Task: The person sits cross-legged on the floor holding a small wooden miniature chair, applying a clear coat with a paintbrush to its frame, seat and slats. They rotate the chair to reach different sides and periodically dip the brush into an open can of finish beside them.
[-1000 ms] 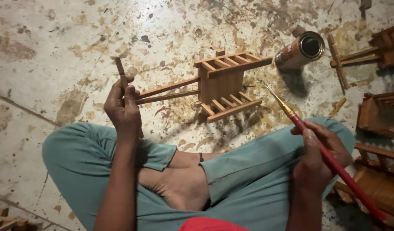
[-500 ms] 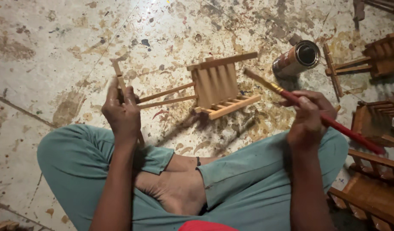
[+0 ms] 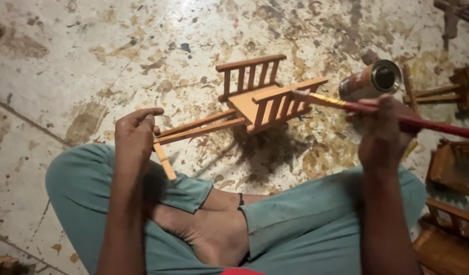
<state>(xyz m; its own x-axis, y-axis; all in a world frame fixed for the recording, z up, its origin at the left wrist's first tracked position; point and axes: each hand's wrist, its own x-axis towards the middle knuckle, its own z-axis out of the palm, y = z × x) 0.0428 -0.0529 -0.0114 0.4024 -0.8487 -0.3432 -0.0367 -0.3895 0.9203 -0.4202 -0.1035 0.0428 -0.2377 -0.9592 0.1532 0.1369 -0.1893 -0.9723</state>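
Just past my knees, held clear above the stained floor (image 3: 66,66), is the small wooden cart (image 3: 260,97): a slatted box with two long shafts running from it toward the near left. That long axis is what matters to me. It runs from the box at centre down to my left hand (image 3: 135,137), which is pinched closed around the shaft ends and the short crossbar there, so the box hangs out at the far end of the shafts, tilted with its open top toward me.

From the right comes the paintbrush (image 3: 377,108), its red handle lying almost level and pointing left. My right hand (image 3: 382,132) is closed around the handle, and the bristle end touches the top rail of the nearer slatted side. So the right hand is the one nearer the box and the left holds only the shafts.

Beyond the right hand a tin can (image 3: 369,81) lies on its side on the floor, its mouth facing right. More wooden pieces (image 3: 448,163) crowd the right edge, well apart from the cart.
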